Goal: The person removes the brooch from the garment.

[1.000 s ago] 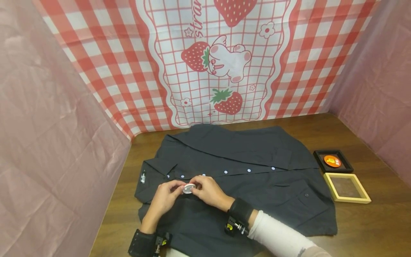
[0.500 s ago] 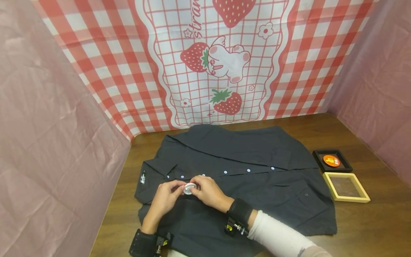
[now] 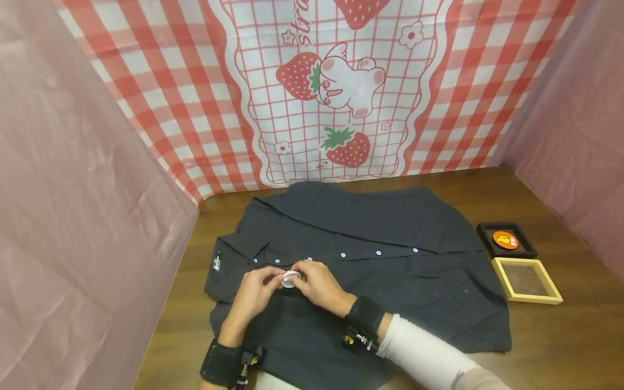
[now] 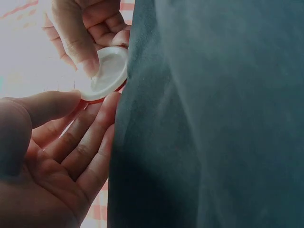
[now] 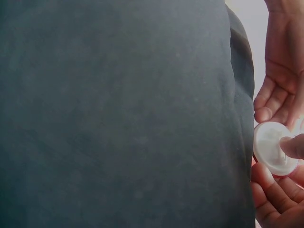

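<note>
Both hands hold a round pin badge (image 3: 291, 279), its white back turned up and a red rim showing beneath. My left hand (image 3: 255, 292) pinches the badge's left edge between thumb and fingers. On the other side my right hand (image 3: 319, 286) grips it, the right thumb (image 4: 89, 66) pressed on the white back in the left wrist view. A thin pin line shows by that thumb on the badge (image 5: 273, 147) in the right wrist view. Under the hands a dark grey shirt (image 3: 312, 336) lies spread out, collar to the left, with a row of white buttons.
Right of the shirt, a black frame (image 3: 530, 250) holds an orange round badge (image 3: 505, 240). A pale yellow frame (image 3: 536, 299) lies just in front of it. The wooden table (image 3: 580, 341) is bounded by a checked cloth (image 3: 185, 108) behind and pink cloth at the sides.
The head view has tilted slightly, so the scene sits a little higher. Both hands keep hold of the badge, which has shifted slightly to the right between the fingers.
</note>
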Available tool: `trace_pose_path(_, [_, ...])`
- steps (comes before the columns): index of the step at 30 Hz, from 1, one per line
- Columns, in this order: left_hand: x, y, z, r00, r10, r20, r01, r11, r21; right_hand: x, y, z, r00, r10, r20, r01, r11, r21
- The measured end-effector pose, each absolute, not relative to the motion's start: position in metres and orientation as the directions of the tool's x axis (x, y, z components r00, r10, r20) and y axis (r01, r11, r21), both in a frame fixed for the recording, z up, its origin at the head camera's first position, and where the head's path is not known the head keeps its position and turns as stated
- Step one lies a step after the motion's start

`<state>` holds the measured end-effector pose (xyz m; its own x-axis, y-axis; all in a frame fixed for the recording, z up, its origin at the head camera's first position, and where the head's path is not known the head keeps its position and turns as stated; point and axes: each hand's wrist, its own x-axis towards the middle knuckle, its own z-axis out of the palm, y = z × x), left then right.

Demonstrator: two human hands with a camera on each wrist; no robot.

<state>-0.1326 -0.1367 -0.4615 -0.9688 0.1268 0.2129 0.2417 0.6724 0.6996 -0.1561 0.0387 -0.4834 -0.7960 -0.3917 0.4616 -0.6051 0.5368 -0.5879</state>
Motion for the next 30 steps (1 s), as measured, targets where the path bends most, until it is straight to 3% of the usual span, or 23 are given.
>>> trace_pose_path(13, [-0.1316,-0.1384,-0.4652,-0.985,0.099,0.141,0.172,0.615,0.770,-0.1569,0.0394,-0.4835,-0.826,-0.393,0.405,-0.562,0.517,-0.646])
trace_pose_path(30, [-0.1312,-0.1356,-0.4639,-0.989,0.083,0.123,0.147,0.615,0.775,-0.1566,0.0407,-0.4835,-0.822,-0.390,0.415,-0.567,0.499,-0.655])
